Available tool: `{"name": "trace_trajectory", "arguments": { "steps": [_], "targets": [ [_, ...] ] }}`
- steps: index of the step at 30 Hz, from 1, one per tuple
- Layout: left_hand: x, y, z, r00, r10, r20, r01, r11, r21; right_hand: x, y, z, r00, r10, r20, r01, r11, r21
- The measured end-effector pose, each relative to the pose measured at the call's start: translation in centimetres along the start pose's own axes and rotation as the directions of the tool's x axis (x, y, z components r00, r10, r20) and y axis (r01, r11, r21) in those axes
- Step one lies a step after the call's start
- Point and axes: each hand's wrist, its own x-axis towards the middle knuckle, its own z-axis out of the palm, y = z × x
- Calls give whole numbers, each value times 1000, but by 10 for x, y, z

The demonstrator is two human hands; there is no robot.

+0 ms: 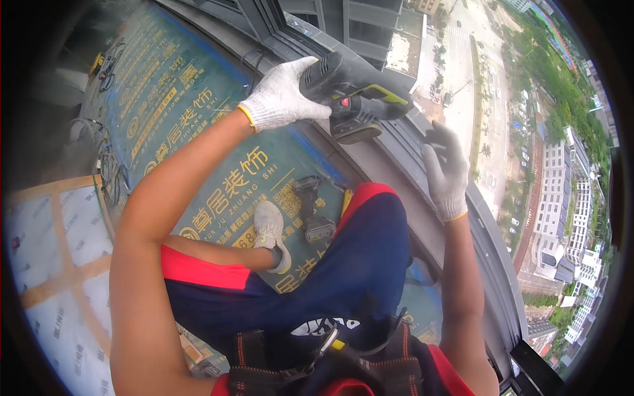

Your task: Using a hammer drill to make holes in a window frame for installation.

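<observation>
My left hand (281,92), in a white knit glove with a yellow cuff, is curled round the near end of a dark grey cordless power tool (380,105). Yellow-green trim and a small red part show on the tool; its exact kind is unclear. It is over the window frame (403,165). My right hand (446,168), gloved alike, is to the right of the tool, apart from it. Its thumb and fingers are separated, slightly bent, and hold nothing I can see.
A cordless drill (309,208) lies on the green printed floor sheet (224,158) beside my shoe (269,228). Cables (109,158) run at the left, near taped white boards (63,257). Beyond the frame is a high drop to a street (485,99). Harness straps (330,353) cross my body.
</observation>
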Motion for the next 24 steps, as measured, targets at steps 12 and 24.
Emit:
{"name": "trace_trajectory", "arguments": {
  "steps": [12, 24],
  "targets": [
    [98, 167, 62, 891, 452, 29, -222, 491, -842, 101, -209, -89, 885, -464, 43, 168, 233, -958],
    [123, 117, 116, 849, 514, -118, -441, 569, -694, 119, -148, -102, 910, -403, 98, 196, 210, -958]
  ]
}}
